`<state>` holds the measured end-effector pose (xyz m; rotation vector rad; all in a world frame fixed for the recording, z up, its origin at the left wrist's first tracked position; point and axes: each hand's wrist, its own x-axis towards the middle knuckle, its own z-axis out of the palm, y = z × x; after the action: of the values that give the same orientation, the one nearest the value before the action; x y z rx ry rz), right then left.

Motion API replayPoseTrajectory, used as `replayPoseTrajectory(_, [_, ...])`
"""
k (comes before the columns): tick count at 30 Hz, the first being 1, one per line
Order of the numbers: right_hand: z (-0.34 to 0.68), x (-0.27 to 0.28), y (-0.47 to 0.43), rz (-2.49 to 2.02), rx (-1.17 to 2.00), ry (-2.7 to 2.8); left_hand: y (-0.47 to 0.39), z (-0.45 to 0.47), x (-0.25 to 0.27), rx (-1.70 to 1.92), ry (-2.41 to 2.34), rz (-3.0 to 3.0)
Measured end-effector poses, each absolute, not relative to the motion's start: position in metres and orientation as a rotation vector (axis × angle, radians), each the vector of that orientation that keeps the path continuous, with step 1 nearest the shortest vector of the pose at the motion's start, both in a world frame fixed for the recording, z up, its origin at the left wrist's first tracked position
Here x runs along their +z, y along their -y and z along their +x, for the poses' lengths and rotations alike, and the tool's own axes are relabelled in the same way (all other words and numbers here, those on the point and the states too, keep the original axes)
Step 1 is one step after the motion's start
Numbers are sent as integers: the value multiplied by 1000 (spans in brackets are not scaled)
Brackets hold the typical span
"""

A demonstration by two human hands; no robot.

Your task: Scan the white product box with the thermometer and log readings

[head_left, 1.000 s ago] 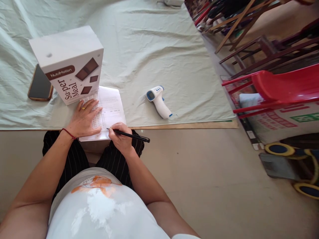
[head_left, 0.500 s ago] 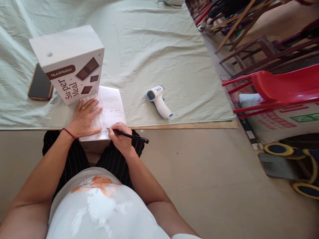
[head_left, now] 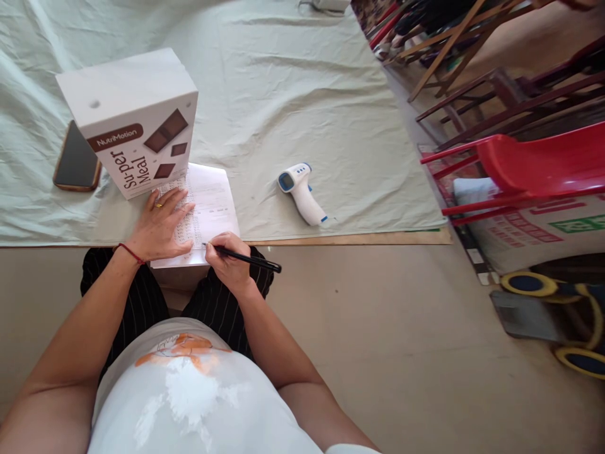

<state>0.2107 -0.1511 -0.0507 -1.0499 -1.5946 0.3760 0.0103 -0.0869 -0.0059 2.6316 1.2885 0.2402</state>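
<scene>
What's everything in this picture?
Cloth: one, pale green, over the table
Box: one, white and brown, table's left
Phone: one, dark, left of box
Paper: count unclear, white, at table's edge
Pen: one, black, tip at paper
Thermometer gun: one, white-blue, right of paper
Cut-off object: one, pale, top edge
Chair: one, red, right edge
Sack: one, mostly white, below chair
Frames: count unclear, brown, upper right
Clutter: count unclear, mixed colours, top right
Yellow-rimmed pads: two, dark blue, lower right
Floor: one, beige, below table
Shirt: one, white, bottom
Trousers: one pair, black, between table and shirt
Ring: one, gold, on left fingers
Left fingers: one set, ungloved, on paper
Right fingers: one set, ungloved, around pen
</scene>
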Motion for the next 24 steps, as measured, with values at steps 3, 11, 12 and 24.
replayPoseTrajectory(3, [210, -50, 151, -1043, 356, 1602, 86, 10, -6, 248, -1287, 2623])
replayPoseTrajectory(11, [210, -52, 151, -1074, 433, 1531, 85, 9, -11, 329, -1228, 2648])
replayPoseTrajectory(12, [210, -52, 151, -1071, 452, 1509, 84, 9, -12, 336, -1224, 2649])
replayPoseTrajectory(24, [209, -49, 151, -1166, 582, 1430, 82, 6, -20, 462, -1172, 2595])
